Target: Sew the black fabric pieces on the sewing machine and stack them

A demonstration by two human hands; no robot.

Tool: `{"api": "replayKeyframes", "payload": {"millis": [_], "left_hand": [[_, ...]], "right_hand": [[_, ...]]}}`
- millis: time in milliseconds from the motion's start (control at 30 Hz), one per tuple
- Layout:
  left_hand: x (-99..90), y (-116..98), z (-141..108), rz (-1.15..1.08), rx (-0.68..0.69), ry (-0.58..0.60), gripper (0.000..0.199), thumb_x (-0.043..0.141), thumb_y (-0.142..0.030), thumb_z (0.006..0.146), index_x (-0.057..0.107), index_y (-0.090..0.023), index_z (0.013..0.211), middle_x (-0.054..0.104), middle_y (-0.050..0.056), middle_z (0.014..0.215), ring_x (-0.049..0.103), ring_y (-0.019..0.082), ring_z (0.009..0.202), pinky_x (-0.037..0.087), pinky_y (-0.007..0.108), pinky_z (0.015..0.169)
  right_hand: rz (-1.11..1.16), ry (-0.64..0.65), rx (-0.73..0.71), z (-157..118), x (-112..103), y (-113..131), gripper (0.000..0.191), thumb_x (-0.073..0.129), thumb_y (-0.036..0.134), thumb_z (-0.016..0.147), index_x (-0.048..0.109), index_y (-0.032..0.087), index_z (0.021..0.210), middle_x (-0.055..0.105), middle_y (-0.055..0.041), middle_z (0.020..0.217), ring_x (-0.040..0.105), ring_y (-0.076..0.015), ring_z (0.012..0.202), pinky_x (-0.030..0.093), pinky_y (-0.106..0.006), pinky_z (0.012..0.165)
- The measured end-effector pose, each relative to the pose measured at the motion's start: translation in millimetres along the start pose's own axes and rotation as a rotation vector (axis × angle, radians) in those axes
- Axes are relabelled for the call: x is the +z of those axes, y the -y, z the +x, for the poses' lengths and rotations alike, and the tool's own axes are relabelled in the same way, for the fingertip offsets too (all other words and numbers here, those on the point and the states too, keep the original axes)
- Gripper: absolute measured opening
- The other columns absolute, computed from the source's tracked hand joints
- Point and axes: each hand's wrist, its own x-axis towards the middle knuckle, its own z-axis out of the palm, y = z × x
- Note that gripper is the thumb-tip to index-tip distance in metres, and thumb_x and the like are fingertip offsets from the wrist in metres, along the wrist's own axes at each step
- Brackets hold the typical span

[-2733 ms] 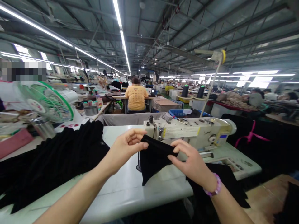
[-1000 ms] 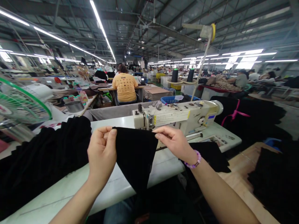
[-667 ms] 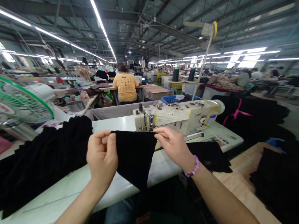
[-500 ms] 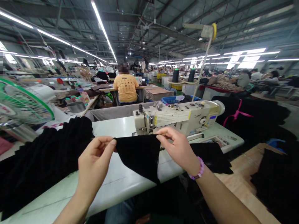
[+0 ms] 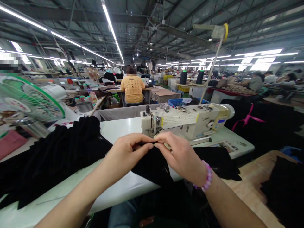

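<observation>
Between my two hands hangs a piece of black fabric (image 5: 154,166), pinched along its top edge in front of the sewing machine (image 5: 182,118). My left hand (image 5: 129,148) grips that edge with thumb and fingers. Right beside it, fingertips nearly touching, my right hand (image 5: 179,155) pinches the same edge; a beaded bracelet (image 5: 206,177) circles that wrist. The cloth's lower part droops over the front of the pale table (image 5: 118,186). Behind my hands, the machine's needle area is partly hidden.
A heap of black fabric (image 5: 59,152) covers the table's left side. More black cloth (image 5: 218,161) lies right of my right hand. A green fan (image 5: 30,98) stands at far left. Beyond the machine are a blue basket (image 5: 175,102) and a seated person in yellow (image 5: 132,87).
My hands have come together along the fabric's top edge, my left hand moving right toward the other. The stretched edge is now bunched between them. The view has shifted slightly left.
</observation>
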Motion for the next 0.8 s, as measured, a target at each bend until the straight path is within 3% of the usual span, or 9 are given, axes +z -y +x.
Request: {"api": "replayKeyframes", "payload": {"millis": [100,167,300,400,500,567,633,700,800], "left_hand": [[-2.7,0,0,-0.044,-0.048,0.034,0.027,0.06,-0.044,0.081,0.075,-0.022,0.075,0.069,0.0,0.063,0.06,0.016,0.057,0.045,0.024,0.053],[-6.6,0,0,0.029,-0.033,-0.043,0.028,0.059,-0.045,0.082,0.073,-0.022,0.074,0.068,0.0,0.062,0.058,0.016,0.056,0.043,0.025,0.053],[-15.4,16,13,0.305,-0.003,-0.228,0.029,0.053,-0.045,0.084,0.07,-0.022,0.079,0.071,0.002,0.073,0.061,0.019,0.068,0.048,0.03,0.068],[-9.0,53,30,0.399,-0.082,-0.106,0.029,0.049,-0.044,0.085,0.068,-0.022,0.082,0.073,0.004,0.081,0.063,0.021,0.076,0.046,0.031,0.072],[17.2,103,41,0.359,-0.205,0.121,0.023,0.051,-0.037,0.083,0.067,-0.023,0.077,0.07,0.002,0.072,0.062,0.02,0.07,0.044,0.03,0.066],[40.6,133,44,0.34,-0.223,0.167,0.018,0.053,-0.032,0.081,0.067,-0.022,0.073,0.068,0.002,0.069,0.061,0.02,0.069,0.044,0.029,0.066],[61.7,155,45,0.327,-0.217,0.173,0.015,0.056,-0.028,0.079,0.067,-0.021,0.071,0.07,0.004,0.076,0.062,0.02,0.076,0.045,0.029,0.071],[76.2,169,47,0.319,-0.219,0.166,0.013,0.058,-0.026,0.078,0.066,-0.021,0.07,0.07,0.005,0.081,0.063,0.021,0.079,0.045,0.029,0.073],[84.4,178,51,0.311,-0.252,0.158,0.014,0.059,-0.026,0.079,0.064,-0.02,0.069,0.069,0.004,0.076,0.062,0.02,0.074,0.044,0.029,0.07]], "right_hand": [[0.249,-0.042,0.186,-7,9,-6,0.019,0.058,0.022,0.096,0.057,0.022,0.115,0.071,-0.0047,0.106,0.071,-0.0176,0.095,0.054,-0.03,0.086],[0.458,0.026,0.368,-16,20,-9,0.022,0.059,0.026,0.095,0.057,0.023,0.116,0.072,-0.0015,0.097,0.071,-0.0168,0.089,0.054,-0.028,0.079],[0.775,0.195,0.678,-48,48,-14,0.021,0.06,0.04,0.092,0.063,0.019,0.089,0.065,0.0022,0.074,0.064,-0.0154,0.072,0.051,-0.027,0.068],[0.997,0.206,0.888,-79,70,-17,0.028,0.069,0.047,0.084,0.063,0.019,0.085,0.065,0.0027,0.071,0.065,-0.0156,0.07,0.053,-0.028,0.069],[0.922,0.301,1.025,-103,86,-22,0.024,0.069,0.043,0.083,0.064,0.02,0.089,0.063,0.0042,0.067,0.061,-0.0138,0.055,0.052,-0.026,0.056],[0.669,0.404,1.019,-110,90,-26,0.014,0.061,0.03,0.087,0.064,0.02,0.096,0.061,0.0046,0.064,0.057,-0.0128,0.047,0.048,-0.025,0.049],[0.308,0.448,0.9,-111,90,-30,0.023,0.057,0.016,0.085,0.064,0.018,0.106,0.062,0.0022,0.066,0.061,-0.0164,0.054,0.052,-0.029,0.056],[0.013,0.423,0.697,-106,87,-34,0.039,0.058,0.008,0.081,0.062,0.017,0.119,0.069,-0.0053,0.08,0.068,-0.0239,0.078,0.056,-0.037,0.072],[-0.074,0.373,0.373,-100,86,-47,0.048,0.056,0.005,0.082,0.059,0.017,0.128,0.067,-0.0148,0.12,0.061,-0.0294,0.116,0.051,-0.047,0.098]]}}
